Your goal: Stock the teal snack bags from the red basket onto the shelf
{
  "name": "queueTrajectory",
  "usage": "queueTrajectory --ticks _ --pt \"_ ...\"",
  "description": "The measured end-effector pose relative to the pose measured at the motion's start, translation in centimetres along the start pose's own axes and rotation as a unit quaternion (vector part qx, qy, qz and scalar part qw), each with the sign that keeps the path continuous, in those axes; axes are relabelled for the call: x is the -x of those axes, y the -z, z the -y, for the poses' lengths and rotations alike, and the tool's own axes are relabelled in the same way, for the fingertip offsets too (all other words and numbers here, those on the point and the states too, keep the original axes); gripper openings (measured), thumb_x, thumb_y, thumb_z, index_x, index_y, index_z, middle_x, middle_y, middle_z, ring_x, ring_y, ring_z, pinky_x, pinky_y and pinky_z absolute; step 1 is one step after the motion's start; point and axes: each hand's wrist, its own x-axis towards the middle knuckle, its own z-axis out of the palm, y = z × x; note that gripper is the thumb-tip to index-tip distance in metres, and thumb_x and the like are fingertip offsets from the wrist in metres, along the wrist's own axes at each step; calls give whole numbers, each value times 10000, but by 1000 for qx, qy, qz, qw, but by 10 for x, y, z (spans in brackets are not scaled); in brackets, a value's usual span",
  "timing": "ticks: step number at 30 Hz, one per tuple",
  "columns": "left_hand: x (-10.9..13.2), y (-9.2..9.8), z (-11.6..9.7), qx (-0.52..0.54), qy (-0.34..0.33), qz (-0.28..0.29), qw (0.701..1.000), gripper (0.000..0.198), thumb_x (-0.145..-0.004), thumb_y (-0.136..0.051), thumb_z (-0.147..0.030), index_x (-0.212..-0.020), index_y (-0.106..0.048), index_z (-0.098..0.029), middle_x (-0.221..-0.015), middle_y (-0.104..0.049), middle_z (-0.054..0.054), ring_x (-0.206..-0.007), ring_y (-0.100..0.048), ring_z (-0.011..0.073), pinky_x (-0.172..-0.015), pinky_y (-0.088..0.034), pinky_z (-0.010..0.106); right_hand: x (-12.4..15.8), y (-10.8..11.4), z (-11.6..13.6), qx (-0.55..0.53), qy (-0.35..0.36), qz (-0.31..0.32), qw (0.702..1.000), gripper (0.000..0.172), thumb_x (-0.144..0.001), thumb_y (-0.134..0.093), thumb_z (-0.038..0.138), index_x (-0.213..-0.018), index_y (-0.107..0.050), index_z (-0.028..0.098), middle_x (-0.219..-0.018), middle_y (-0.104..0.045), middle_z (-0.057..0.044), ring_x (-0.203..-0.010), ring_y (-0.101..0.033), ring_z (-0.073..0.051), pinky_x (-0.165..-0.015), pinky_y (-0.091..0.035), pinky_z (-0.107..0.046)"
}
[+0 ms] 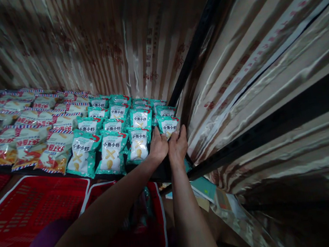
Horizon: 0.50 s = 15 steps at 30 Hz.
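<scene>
Both my hands reach to the right end of a shelf stocked with teal snack packets (pixel 111 151) that lie flat in rows. My left hand (pixel 158 146) and my right hand (pixel 177 145) meet at the rightmost teal packet (pixel 169 125), fingers curled against its lower edge, holding it together. The packets carry white panels with dark printed characters and a picture of the snacks. Only the backs of my hands show, so the fingertips are partly hidden behind the packet.
White, red and blue snack packets (pixel 31 130) fill the shelf's left part. Red plastic baskets (pixel 29 212) sit below the shelf edge. Shiny striped plastic curtains (pixel 267 88) hang behind and to the right, with a dark shelf post (pixel 197 44) between them.
</scene>
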Motion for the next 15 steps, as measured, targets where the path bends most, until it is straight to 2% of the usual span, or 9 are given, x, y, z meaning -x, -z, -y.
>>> queueTrajectory --ticks 4,7,9,12,15 --pt "18 3 3 2 -15 -3 1000 515 -871 -342 -239 -1355 -340 -64 -1441 -323 156 -1358 -245 230 -1128 -194 362 19 12 1 -9 13 18 1000 547 -875 -282 285 -1354 -323 22 -1408 -356 -212 -1317 -325 -256 -1067 -273 -454" --pt "43 8 8 33 -67 -20 997 467 -867 -369 -265 -1308 -420 -120 -1418 -382 115 -1350 -273 212 -1134 -192 362 40 26 6 -22 18 42 999 544 -885 -289 322 -1371 -311 79 -1417 -361 -174 -1319 -325 -238 -1072 -274 -456" --pt "65 15 12 55 -82 -15 995 427 -861 -385 -277 -1255 -484 -145 -1380 -442 96 -1324 -329 205 -1128 -218 355 61 36 9 -37 28 56 997 546 -886 -317 365 -1375 -316 123 -1409 -385 -146 -1305 -351 -229 -1067 -291 -444" --pt "106 30 20 85 -47 -4 995 385 -861 -369 -267 -1159 -559 -115 -1326 -496 128 -1252 -432 216 -1088 -298 353 100 49 14 -53 42 78 995 506 -895 -310 382 -1339 -381 149 -1365 -447 -130 -1276 -393 -225 -1048 -321 -446" --pt "148 52 35 116 -29 26 993 359 -873 -363 -285 -1113 -585 -136 -1229 -580 112 -1129 -540 204 -1001 -396 341 146 59 18 -71 55 110 990 444 -913 -289 336 -1309 -417 179 -1336 -483 -106 -1246 -430 -196 -1031 -348 -427"
